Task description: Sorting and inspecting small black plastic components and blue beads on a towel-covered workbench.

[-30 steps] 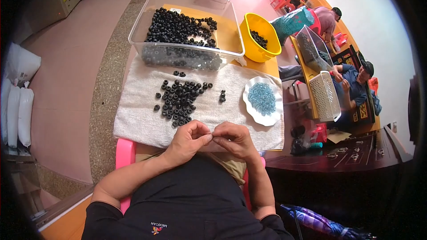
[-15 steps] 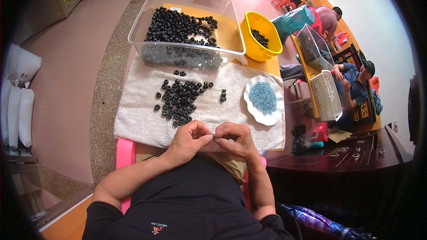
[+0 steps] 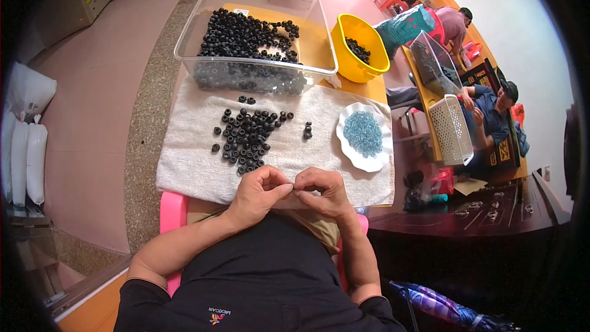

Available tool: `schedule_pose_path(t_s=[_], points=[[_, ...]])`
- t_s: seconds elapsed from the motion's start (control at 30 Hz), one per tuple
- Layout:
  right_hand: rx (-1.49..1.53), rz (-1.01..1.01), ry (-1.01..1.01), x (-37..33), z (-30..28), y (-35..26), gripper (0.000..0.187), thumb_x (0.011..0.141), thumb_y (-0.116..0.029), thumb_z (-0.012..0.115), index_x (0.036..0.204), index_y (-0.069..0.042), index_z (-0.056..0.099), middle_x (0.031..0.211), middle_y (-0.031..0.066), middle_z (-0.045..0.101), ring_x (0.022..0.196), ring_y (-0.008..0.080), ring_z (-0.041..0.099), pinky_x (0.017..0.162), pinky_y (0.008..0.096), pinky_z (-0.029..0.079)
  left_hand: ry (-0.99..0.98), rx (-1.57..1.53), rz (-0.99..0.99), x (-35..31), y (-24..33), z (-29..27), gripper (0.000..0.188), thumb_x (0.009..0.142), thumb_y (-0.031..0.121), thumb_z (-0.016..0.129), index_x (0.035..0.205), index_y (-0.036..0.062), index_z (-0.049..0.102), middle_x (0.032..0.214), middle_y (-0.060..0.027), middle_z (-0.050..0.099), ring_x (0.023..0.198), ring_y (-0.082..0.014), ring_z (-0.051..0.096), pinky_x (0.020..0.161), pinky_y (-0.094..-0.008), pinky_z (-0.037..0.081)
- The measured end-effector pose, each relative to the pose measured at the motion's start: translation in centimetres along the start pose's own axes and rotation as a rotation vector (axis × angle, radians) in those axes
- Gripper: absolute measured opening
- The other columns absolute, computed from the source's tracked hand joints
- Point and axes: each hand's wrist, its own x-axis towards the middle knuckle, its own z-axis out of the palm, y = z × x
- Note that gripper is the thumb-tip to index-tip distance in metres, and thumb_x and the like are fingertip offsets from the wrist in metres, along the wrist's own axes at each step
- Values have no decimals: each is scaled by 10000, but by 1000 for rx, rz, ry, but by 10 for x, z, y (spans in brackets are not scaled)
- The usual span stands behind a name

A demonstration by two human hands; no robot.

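Observation:
My left hand (image 3: 263, 193) and my right hand (image 3: 323, 192) meet fingertip to fingertip at the near edge of a white towel (image 3: 190, 160). Both are closed in a pinch; whatever lies between the fingertips is too small and covered to name. Just beyond my left hand spreads a loose pile of small round black pieces with holes (image 3: 247, 138). A few more black pieces (image 3: 307, 130) stand apart to its right. On the towel's right side sits a white scalloped dish (image 3: 369, 163) filled with small clear blue beads (image 3: 362, 134).
A clear plastic bin (image 3: 319, 64) of black pieces stands at the far side, beside a yellow basin (image 3: 376, 69) with more. At right, two people sit by another table with a clear bin (image 3: 437, 64) and a white perforated basket (image 3: 450, 132). White sacks (image 3: 27, 160) line the left.
My hands stay pinched together in nearly the same place. The whole view has shifted very slightly; nothing on the towel has visibly moved.

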Motion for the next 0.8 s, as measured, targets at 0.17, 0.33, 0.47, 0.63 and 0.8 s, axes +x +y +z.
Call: schedule_pose_path(t_s=[0.17,0.33,0.47,0.63,0.8], points=[[-8,-40,62,-2,7,7,112,738,27,668,845,1,647,829,63,639,733,123,615,643,244,496,-3,-7,-1,0,1,0,93,898,12,651,963,-2,586,901,-57,656,814,-107,644,744,-248,547],[-60,-56,52,-2,4,8,108,726,20,663,830,-3,641,821,60,634,717,126,605,629,249,484,26,31,6,1,0,-1,90,900,12,647,966,-5,588,898,-61,659,812,-105,644,739,-248,549],[-54,-73,75,1,8,2,123,736,12,698,844,-4,641,833,77,636,715,140,605,629,257,479,27,-8,14,0,-1,-1,86,907,19,642,968,-9,589,891,-67,663,811,-105,645,733,-246,551],[-97,-108,69,2,6,4,140,749,-2,730,857,-5,642,864,95,646,725,155,612,630,261,482,28,14,8,1,2,-1,85,910,23,640,964,-14,586,889,-68,661,806,-107,648,735,-246,556],[-81,-111,68,0,7,6,144,723,33,687,854,-5,641,854,94,658,752,167,632,646,264,497,39,9,-9,0,2,0,84,908,26,644,959,-11,589,890,-66,660,804,-104,648,735,-246,558]])
